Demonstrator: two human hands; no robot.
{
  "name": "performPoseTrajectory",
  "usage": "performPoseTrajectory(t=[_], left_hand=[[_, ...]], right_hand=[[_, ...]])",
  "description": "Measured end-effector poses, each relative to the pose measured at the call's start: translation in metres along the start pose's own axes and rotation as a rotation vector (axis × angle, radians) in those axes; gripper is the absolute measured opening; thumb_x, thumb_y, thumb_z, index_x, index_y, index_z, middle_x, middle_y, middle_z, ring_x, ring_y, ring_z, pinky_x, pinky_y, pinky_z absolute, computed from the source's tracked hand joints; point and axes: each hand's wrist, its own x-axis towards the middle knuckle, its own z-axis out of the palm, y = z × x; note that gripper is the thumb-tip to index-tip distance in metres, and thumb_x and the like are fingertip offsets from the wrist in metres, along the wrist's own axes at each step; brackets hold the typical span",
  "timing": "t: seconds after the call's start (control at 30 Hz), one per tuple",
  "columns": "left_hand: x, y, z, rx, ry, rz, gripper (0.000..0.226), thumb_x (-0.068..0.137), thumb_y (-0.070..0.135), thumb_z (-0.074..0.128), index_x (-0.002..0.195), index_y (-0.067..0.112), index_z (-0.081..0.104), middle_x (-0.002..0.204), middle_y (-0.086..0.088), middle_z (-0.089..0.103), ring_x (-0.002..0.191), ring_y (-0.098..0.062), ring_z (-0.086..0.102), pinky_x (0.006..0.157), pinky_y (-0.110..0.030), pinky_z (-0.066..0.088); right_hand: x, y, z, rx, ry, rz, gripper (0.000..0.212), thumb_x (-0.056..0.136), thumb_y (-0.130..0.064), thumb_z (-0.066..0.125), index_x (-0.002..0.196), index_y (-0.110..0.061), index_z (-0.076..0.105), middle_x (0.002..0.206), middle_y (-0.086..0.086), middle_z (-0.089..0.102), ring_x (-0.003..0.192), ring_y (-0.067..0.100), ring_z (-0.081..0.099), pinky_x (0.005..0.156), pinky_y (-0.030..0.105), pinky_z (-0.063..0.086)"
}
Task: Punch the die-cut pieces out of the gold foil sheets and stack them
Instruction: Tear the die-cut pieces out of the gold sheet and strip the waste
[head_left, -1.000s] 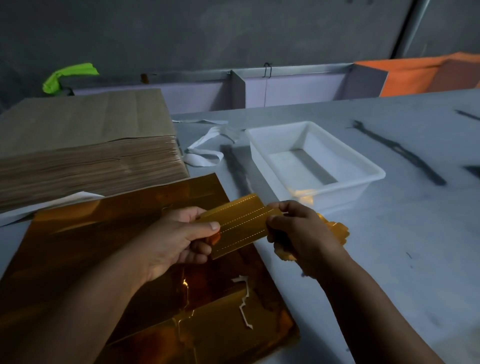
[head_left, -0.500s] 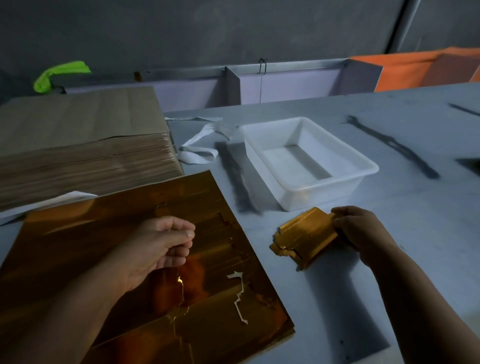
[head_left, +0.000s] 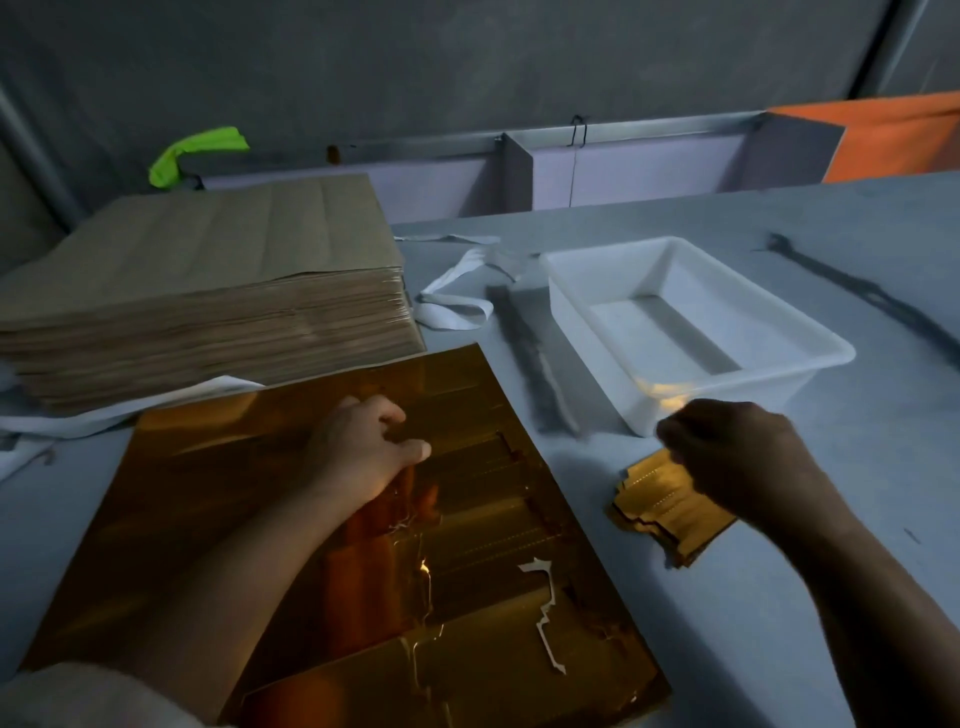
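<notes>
**Left hand on the foil sheet, right hand over the small stack**

The gold foil sheet (head_left: 249, 519) lies flat at the near left of the grey table (head_left: 857, 467). It shows die-cut lines, and a few thin white slits open near its front edge. The left hand (head_left: 363, 452) rests on the middle of this sheet. Its fingers are bent with the tips down on the foil, and the thumb points out to the right. Whether the fingers already pinch an edge, I cannot tell.

Just beside the right edge of the sheet sits the stack of punched gold pieces (head_left: 660, 504), a little fanned. The right hand (head_left: 737, 457) is over the far end of the stack, with its back toward the camera and its fingers curled down. The hand is blurred, so I cannot tell if it grips the pieces or only touches them.

Behind the right hand stands a white plastic tray (head_left: 779, 317). Behind the foil sheet is a thick pile of brown paper (head_left: 208, 291). Between that pile and the tray lies a white strap (head_left: 452, 309).
</notes>
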Motion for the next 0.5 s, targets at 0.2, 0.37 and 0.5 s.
performPoseTrajectory(t=[0.2, 0.37, 0.5], left_hand=[[0.018, 0.005, 0.008, 0.234, -0.097, 0.086, 0.067, 0.077, 0.048, 0.076, 0.135, 0.032, 0.048, 0.142, 0.002, 0.039, 0.130, -0.023, 0.036, 0.095, -0.037, 0.040], [0.027, 0.005, 0.011, 0.217, -0.118, 0.111, 0.061, 0.080, 0.043, 0.075, 0.134, 0.030, 0.050, 0.134, 0.004, 0.044, 0.122, -0.019, 0.043, 0.087, -0.031, 0.041], [0.031, 0.002, 0.012, 0.260, -0.120, 0.167, 0.055, 0.084, 0.043, 0.071, 0.133, 0.030, 0.050, 0.127, 0.005, 0.046, 0.110, -0.012, 0.043, 0.078, -0.027, 0.035]], right_hand=[[-0.007, -0.068, 0.032, 0.048, -0.296, -0.322, 0.019, 0.102, -0.026, 0.050, 0.109, -0.022, 0.068, 0.098, 0.001, 0.070, 0.081, 0.012, 0.065, 0.070, 0.021, 0.051], [-0.006, -0.105, 0.068, -0.099, -0.457, -0.452, 0.023, 0.100, -0.018, 0.051, 0.122, -0.018, 0.059, 0.111, 0.005, 0.062, 0.099, 0.019, 0.061, 0.089, 0.035, 0.055], [-0.009, -0.118, 0.091, -0.212, -0.522, -0.494, 0.025, 0.101, -0.019, 0.050, 0.124, -0.014, 0.058, 0.113, 0.006, 0.056, 0.091, 0.015, 0.052, 0.082, 0.029, 0.048]])
